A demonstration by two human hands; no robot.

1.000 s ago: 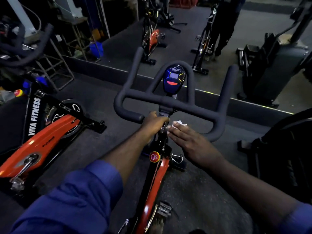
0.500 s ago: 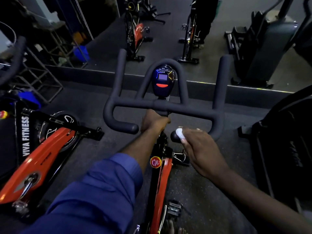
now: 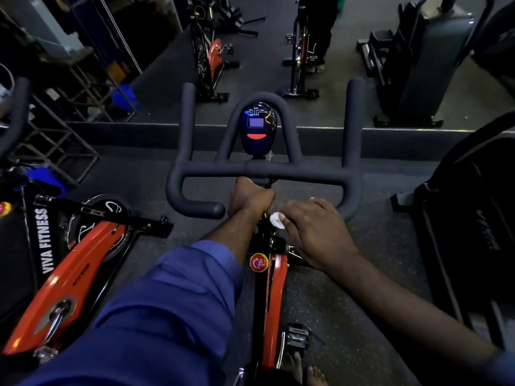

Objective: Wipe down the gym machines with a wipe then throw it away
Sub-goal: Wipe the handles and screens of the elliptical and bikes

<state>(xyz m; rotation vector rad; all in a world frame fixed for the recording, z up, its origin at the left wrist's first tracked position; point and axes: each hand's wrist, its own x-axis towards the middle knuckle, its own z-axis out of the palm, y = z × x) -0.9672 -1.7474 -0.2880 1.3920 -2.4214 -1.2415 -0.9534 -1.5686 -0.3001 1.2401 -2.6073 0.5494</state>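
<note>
Head view: my left hand (image 3: 249, 199) grips the spin bike (image 3: 274, 302) at its stem. Just beyond it is the handlebar (image 3: 306, 174), horns pointing away from me. My right hand (image 3: 315, 232) pinches the wipe (image 3: 276, 220) at its thumb tip; it is wadded, with no clear long axis.

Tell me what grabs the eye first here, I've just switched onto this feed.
The lit console with its blue screen and red button glows at the centre of the black handlebar, top middle. Just below it, the left hand grips the handlebar post while the right hand holds a white wipe beside it. At the left, a neighbouring VIVA FITNESS bike's orange frame stands out.
</note>
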